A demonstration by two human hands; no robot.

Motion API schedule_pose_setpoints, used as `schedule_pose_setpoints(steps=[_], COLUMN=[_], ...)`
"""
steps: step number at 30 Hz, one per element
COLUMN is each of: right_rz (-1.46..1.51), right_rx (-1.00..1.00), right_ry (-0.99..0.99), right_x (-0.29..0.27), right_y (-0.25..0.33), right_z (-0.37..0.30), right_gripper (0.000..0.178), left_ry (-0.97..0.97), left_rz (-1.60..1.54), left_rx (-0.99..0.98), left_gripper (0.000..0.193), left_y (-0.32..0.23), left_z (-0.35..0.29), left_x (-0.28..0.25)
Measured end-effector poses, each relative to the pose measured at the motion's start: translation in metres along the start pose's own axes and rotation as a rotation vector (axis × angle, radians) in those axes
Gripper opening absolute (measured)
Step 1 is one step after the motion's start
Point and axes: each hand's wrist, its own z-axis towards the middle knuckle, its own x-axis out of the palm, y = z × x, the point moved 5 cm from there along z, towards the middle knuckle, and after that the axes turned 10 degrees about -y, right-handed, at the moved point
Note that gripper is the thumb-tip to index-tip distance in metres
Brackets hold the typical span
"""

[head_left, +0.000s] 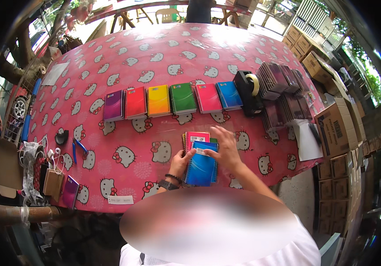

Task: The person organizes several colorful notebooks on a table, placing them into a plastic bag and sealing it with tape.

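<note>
In front of me a blue spiral notebook (201,172) lies over a small stack with a pink notebook (191,136) showing above it, plus edges of yellow and green covers. The pink cover bears a white label with a barcode. Across the top of the blue notebook sits a small whitish label (200,151). My left hand (180,163) is closed at the blue notebook's left edge, its thumb at one end of the label. At the label's other end rests my right thumb; the remaining fingers of my right hand (226,148) are stretched out and raised.
Beyond the stack runs a row of notebook piles in purple, red, yellow (158,100), green, pink and blue. A black tape dispenser (249,95) stands beside wrapped notebook stacks (283,95). Blue-handled pliers (78,148) lie left; cardboard boxes (337,126) line the right.
</note>
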Motion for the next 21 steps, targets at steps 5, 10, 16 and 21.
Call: schedule_pose_setpoints(steps=[5, 10, 16, 21], right_rz=[0.724, 1.159, 1.185, 1.192], right_rx=[0.697, 0.645, 0.381, 0.318], right_ry=[-0.090, 0.287, 0.078, 0.033], right_x=[0.025, -0.001, -0.006, 0.008], right_y=[-0.031, -0.011, -0.010, -0.012], right_z=[-0.058, -0.044, -0.029, -0.024], right_gripper=[0.080, 0.077, 0.090, 0.089], left_ry=[0.064, 0.275, 0.204, 0.114], left_rz=[0.073, 0.044, 0.248, 0.305], left_rx=[0.201, 0.459, 0.698, 0.782], left_gripper=[0.055, 0.070, 0.087, 0.087], left_y=[-0.019, -0.062, -0.056, -0.042], left_z=[-0.013, -0.049, -0.043, -0.031], left_x=[0.016, 0.031, 0.033, 0.042])
